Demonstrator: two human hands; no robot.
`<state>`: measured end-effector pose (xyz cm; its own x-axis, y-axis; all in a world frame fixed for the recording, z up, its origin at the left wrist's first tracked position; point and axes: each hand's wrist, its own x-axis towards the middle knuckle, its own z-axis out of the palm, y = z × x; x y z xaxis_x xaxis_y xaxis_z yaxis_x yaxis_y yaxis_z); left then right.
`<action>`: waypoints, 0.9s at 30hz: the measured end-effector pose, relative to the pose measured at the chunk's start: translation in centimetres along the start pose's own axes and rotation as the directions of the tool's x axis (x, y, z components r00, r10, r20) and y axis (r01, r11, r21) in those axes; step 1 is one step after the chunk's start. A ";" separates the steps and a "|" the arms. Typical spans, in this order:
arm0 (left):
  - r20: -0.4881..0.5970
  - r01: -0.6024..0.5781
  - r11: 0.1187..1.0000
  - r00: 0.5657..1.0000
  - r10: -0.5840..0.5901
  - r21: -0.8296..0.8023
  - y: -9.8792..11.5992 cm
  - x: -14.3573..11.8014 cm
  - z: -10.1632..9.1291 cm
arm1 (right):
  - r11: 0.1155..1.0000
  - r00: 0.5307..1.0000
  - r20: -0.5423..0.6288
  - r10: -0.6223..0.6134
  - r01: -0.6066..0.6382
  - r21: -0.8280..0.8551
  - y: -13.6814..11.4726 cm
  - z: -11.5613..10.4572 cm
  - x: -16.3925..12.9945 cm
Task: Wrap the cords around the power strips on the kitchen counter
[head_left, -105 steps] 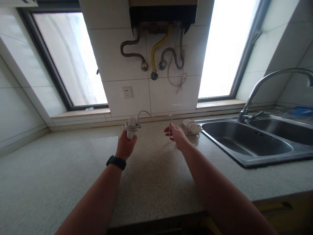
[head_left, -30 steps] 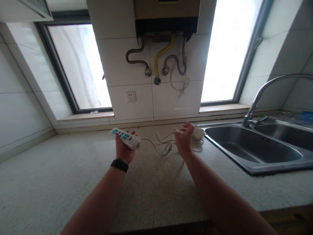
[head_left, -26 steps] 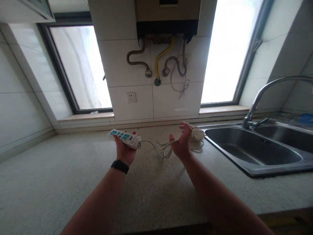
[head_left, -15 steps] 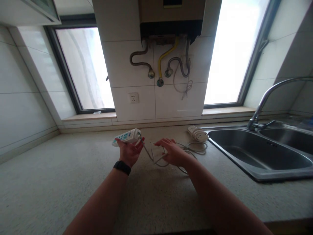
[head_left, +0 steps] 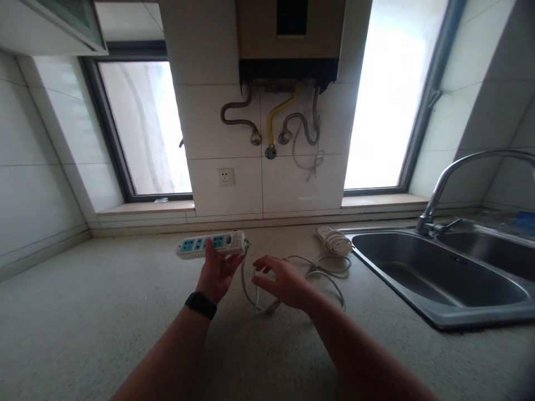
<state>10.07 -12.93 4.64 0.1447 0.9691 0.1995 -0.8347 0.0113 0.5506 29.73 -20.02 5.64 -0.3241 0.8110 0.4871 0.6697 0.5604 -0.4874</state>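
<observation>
My left hand (head_left: 217,273) is wrapped round a white power strip (head_left: 196,245) with teal socket faces, its thumb across the top. The strip is held above the counter with its sockets facing me. From its right end a grey-white cord (head_left: 246,289) droops down and runs under my right hand (head_left: 282,278). That hand hovers over the cord with thumb and fingers apart, and I see nothing gripped in it. Loose loops of the cord lie to its right. Beyond them, beside the sink, sits a second white power strip (head_left: 334,240) with its cord wound round it.
A double steel sink (head_left: 438,320) with a curved tap (head_left: 438,189) is on the right. On the tiled wall are a socket (head_left: 225,177) and a water heater (head_left: 288,47) with hoses below. The pale stone counter (head_left: 104,312) extends to the left.
The power strip has turned so its sockets face me more. My right hand has shifted slightly left and its fingers have spread; the cord now droops in a curve. The view has tilted up.
</observation>
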 end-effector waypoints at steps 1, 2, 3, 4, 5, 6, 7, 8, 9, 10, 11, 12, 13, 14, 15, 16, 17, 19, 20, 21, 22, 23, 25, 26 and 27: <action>0.011 0.008 1.000 1.000 -0.008 0.012 -0.1 -0.1 0.1 | 1.000 0.999 -0.049 0.018 -0.018 0.000 -0.2 0.7 0.1; 0.028 0.010 1.000 1.000 -0.011 0.025 -0.3 -0.3 0.3 | 0.999 0.996 -0.081 0.037 -0.037 0.001 -0.2 1.4 0.1; 0.052 0.007 0.999 0.999 -0.009 0.037 -0.4 -0.5 0.5 | 0.998 0.993 -0.103 0.055 -0.055 0.005 -0.3 2.0 0.2; 0.080 0.005 0.999 0.997 -0.009 0.051 -0.6 -0.7 0.6 | 0.997 0.991 -0.115 0.074 -0.073 0.013 -0.2 2.4 0.3; 0.111 0.001 0.998 0.994 -0.008 0.065 -0.8 -0.9 0.7 | 0.996 0.989 -0.116 0.089 -0.087 0.025 -0.2 2.7 0.4; 0.143 -0.003 0.997 0.990 -0.008 0.077 -1.0 -1.1 0.8 | 0.995 0.989 -0.109 0.100 -0.096 0.042 -0.1 2.9 0.5; 0.172 -0.006 0.996 0.985 -0.010 0.089 -1.2 -1.2 0.9 | 0.993 0.990 -0.095 0.109 -0.103 0.062 0.0 3.0 0.5; 0.195 -0.011 0.995 0.981 -0.009 0.100 -1.4 -1.4 0.9 | 0.990 0.990 -0.077 0.119 -0.112 0.085 0.1 3.0 0.6; 0.213 -0.015 0.994 0.977 -0.008 0.109 -1.5 -1.5 0.9 | 0.986 0.989 -0.064 0.133 -0.125 0.111 0.1 2.9 0.7; 0.224 -0.023 0.993 0.975 -0.003 0.115 -1.7 -1.5 0.9 | 0.981 0.987 -0.057 0.148 -0.139 0.138 0.1 2.8 0.7; 0.230 -0.030 0.993 0.973 0.002 0.116 -1.8 -1.6 0.9 | 0.976 0.986 -0.056 0.155 -0.144 0.162 0.0 2.7 0.7; 0.231 -0.030 0.993 0.973 0.003 0.117 -1.8 -1.7 0.8 | 0.975 0.987 -0.057 0.153 -0.141 0.172 -0.1 2.5 0.6; 0.229 -0.029 0.993 0.973 0.002 0.116 -1.8 -1.7 0.8 | 0.980 0.989 -0.056 0.134 -0.124 0.159 -0.2 2.4 0.5; 0.226 -0.025 0.993 0.974 -0.002 0.114 -1.7 -1.7 0.8 | 0.989 0.993 -0.050 0.103 -0.097 0.116 -0.3 2.2 0.3; 0.223 -0.024 0.993 0.975 -0.001 0.111 -1.5 -1.7 0.8 | 0.997 0.998 -0.028 0.061 -0.059 0.048 -0.4 2.1 0.1; 0.215 -0.027 0.994 0.977 0.004 0.106 -1.2 -1.7 0.8 | 1.000 1.000 0.017 0.011 -0.011 -0.029 -0.4 2.0 -0.1; 0.200 -0.035 0.994 0.980 0.014 0.101 -0.9 -1.5 0.7 | 0.994 0.997 0.074 -0.031 0.038 -0.098 -0.4 1.9 -0.3; 0.143 -0.055 0.994 0.989 0.041 0.093 -0.1 -0.9 0.1 | 0.978 0.978 0.188 -0.084 0.118 -0.172 -0.1 1.8 -0.7; 0.095 -0.067 0.993 0.994 0.057 0.099 0.4 -0.5 -0.3 | 0.974 0.968 0.229 -0.098 0.141 -0.178 0.0 1.8 -0.8; 0.039 -0.070 0.992 0.997 0.066 0.108 0.8 0.0 -0.9 | 0.973 0.962 0.254 -0.103 0.149 -0.173 0.2 1.9 -0.9; -0.030 -0.096 0.989 0.995 0.100 0.113 1.1 0.5 -1.6 | 0.975 0.960 0.261 -0.098 0.145 -0.166 0.4 1.9 -1.0; -0.120 -0.105 0.986 0.985 0.121 0.129 1.4 1.0 -2.3 | 0.978 0.962 0.257 -0.090 0.134 -0.158 0.7 2.0 -1.1; -0.264 -0.101 0.974 0.952 0.153 0.201 1.8 1.9 -3.8 | 0.985 0.966 0.249 -0.063 0.101 -0.143 1.2 2.2 -1.2; -0.313 -0.103 0.963 0.933 0.180 0.248 1.9 2.3 -4.5 | 0.988 0.969 0.243 -0.037 0.073 -0.140 1.4 2.4 -1.3; -0.360 -0.100 0.948 0.909 0.210 0.300 1.9 2.5 -5.2 | 0.989 0.972 0.235 -0.007 0.042 -0.142 1.7 2.6 -1.3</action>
<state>6.13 -9.17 1.99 -0.2356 0.9718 0.0051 -0.6465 -0.1606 0.7458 29.53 -19.75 2.29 -0.4770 0.8238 0.3062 0.7440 0.5640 -0.3584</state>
